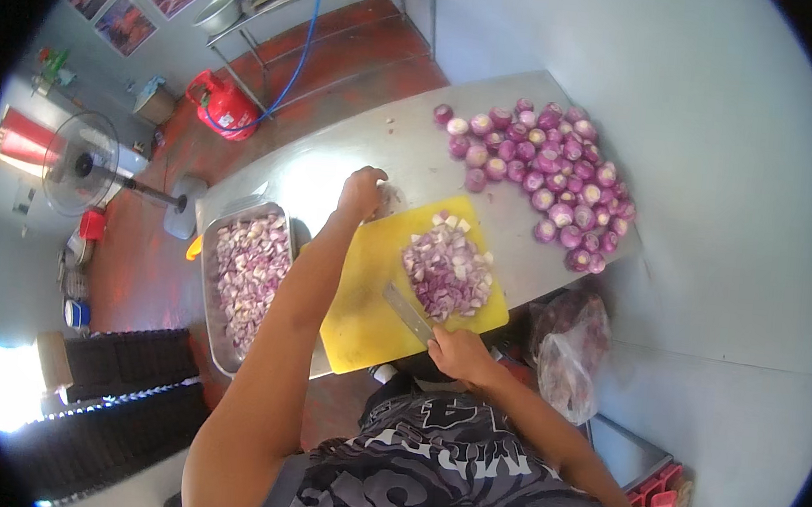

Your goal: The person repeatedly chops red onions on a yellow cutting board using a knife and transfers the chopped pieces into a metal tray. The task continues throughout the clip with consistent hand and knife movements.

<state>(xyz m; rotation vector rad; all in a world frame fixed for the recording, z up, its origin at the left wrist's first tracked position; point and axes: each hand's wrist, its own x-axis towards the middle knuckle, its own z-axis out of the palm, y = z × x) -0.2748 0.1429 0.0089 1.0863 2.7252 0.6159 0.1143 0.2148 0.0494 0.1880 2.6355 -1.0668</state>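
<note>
My right hand (pixel 460 354) grips a knife (pixel 407 312), its blade angled over the yellow cutting board (pixel 362 307). Right of the blade, a heap of chopped red onion (pixel 448 267) covers part of the board. My left hand (pixel 362 194) reaches past the board's far left corner, beside a small pile of onion scraps (pixel 394 199) on the metal table. Its fingers are curled, and what lies under them is hidden. A steel tray (pixel 204 295) full of diced onion (pixel 251 270) stands left of the board, partly behind my left arm.
Many whole peeled red onions (pixel 549 161) lie on the metal table (pixel 421 154) at the far right, near the wall (pixel 670 167). A plastic bag (pixel 572 374) hangs or stands below the table's right edge. Beyond the table are a red gas cylinder (pixel 224 107) and a pedestal fan (pixel 84 164).
</note>
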